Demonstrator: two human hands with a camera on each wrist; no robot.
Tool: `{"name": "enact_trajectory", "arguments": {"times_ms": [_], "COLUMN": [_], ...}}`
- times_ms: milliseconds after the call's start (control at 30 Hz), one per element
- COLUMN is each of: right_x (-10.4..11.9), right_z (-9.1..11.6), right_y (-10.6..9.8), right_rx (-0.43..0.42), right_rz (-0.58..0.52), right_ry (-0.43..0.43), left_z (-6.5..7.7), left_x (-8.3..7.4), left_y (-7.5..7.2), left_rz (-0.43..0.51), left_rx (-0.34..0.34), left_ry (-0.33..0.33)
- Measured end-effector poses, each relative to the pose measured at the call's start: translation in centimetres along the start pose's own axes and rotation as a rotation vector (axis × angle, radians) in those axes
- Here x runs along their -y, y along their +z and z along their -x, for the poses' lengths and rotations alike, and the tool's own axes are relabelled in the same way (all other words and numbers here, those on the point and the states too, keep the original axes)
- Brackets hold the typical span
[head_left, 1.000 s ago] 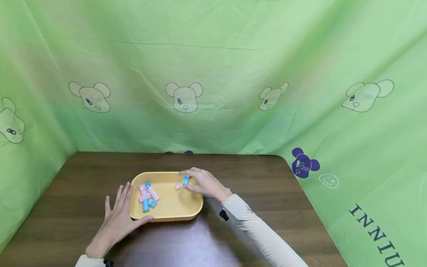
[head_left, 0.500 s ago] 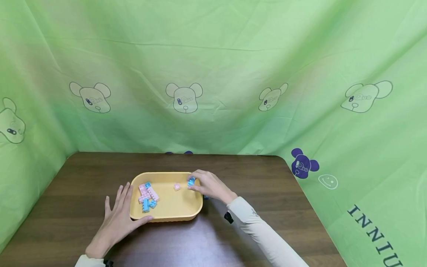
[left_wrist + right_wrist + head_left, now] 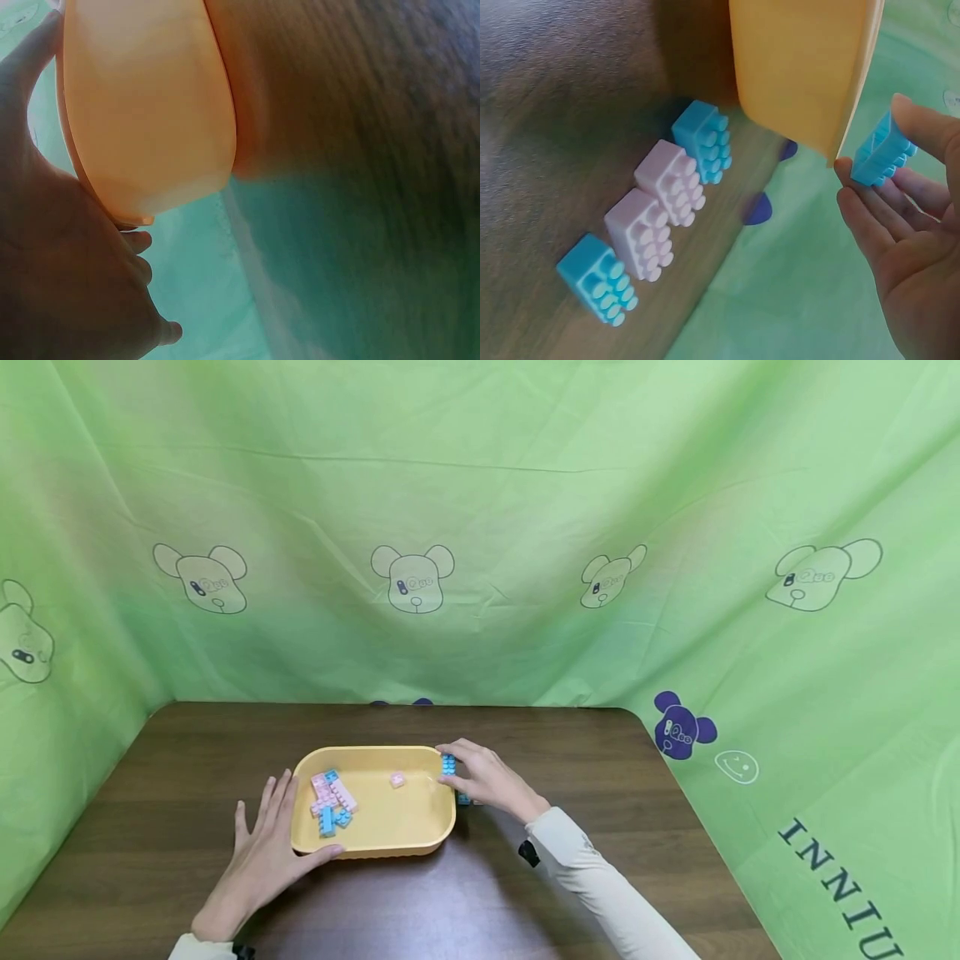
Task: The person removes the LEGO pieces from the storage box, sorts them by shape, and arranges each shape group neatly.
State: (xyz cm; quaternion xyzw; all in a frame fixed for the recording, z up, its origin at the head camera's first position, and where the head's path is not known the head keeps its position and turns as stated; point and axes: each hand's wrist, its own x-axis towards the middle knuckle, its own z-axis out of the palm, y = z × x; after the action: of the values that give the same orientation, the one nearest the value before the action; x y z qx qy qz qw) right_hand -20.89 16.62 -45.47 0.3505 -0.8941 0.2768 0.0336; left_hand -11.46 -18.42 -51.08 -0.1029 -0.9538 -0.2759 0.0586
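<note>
A blue toy building block (image 3: 448,765) is pinched between the thumb and fingertips of my right hand (image 3: 487,781), over the right rim of the yellow tray (image 3: 405,817). In the right wrist view, this blue block (image 3: 883,150) shows its hollow underside and studs. My left hand (image 3: 258,864) lies against the tray's left end with fingers extended and spread, the thumb along the near rim. Inside the tray, pink blocks (image 3: 344,794) and blue blocks (image 3: 327,821) lie heaped at the left. One small pink block (image 3: 397,780) sits alone farther right.
Beside the tray's right end, a row on the wooden table (image 3: 570,860) holds two blue blocks (image 3: 598,277) and two pink blocks (image 3: 639,232), largely hidden by my right hand in the head view. A green printed curtain (image 3: 480,643) surrounds the table's back and sides.
My right hand has moved rightward with the blue block, from inside the tray to over its right rim, turning the block on the way. The left hand and tray have stayed put.
</note>
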Motion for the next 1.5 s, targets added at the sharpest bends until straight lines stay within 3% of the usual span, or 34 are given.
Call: {"name": "enact_trajectory", "arguments": {"times_ms": [367,600,1033,1500], "right_x": [-1.2,-2.4,-4.2,-5.9], "right_z": [1.4,2.5,4.5,6.2], "right_y": [0.1,-0.1,-0.2,-1.5], "right_rx": [-0.028,-0.072,-0.046,-0.042], "right_rz": [0.024,0.1,0.078,0.08], "right_ry": [-0.02,-0.084,0.007,0.074], "left_z": [0.1,0.1,0.1,0.0], "left_x": [0.0,0.0,0.0,0.0], "left_y": [0.1,-0.1,-0.1,0.0], "left_rz": [0.0,0.002,-0.001,-0.009], "left_rx": [0.001,0.012,0.022,0.02], "left_ry": [0.006,0.005,0.005,-0.001]}}
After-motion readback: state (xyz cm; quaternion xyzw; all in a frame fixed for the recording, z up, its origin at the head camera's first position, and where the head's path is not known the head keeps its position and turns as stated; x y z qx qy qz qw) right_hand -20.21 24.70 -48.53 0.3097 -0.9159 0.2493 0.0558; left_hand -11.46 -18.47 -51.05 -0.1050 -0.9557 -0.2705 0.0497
